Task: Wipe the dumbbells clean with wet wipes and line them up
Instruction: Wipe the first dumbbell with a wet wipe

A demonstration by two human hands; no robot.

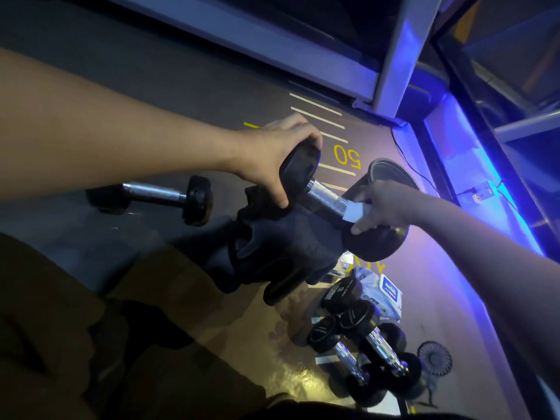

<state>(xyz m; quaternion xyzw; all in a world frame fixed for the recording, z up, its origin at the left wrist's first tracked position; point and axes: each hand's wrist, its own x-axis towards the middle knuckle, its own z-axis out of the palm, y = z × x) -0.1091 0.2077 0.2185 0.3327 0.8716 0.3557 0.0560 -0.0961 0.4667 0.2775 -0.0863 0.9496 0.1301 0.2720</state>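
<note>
Wiping in progress: the left hand (272, 159) clasps the upper head of the raised dumbbell (327, 198), while the right hand (385, 204) pinches a white wet wipe (356, 212) around its knurled handle. Its long axis slants from upper left down to lower right, above the floor (181, 86). Judged mid-task: one dumbbell on the floor (157, 195) lies apart, a cluster of dumbbells (360, 334) lies beside the wipes pack (385, 294), no row formed.

wipes pack (385, 294) right of dumbbell cluster (357, 334), lone dumbbell (157, 195) far left
</note>
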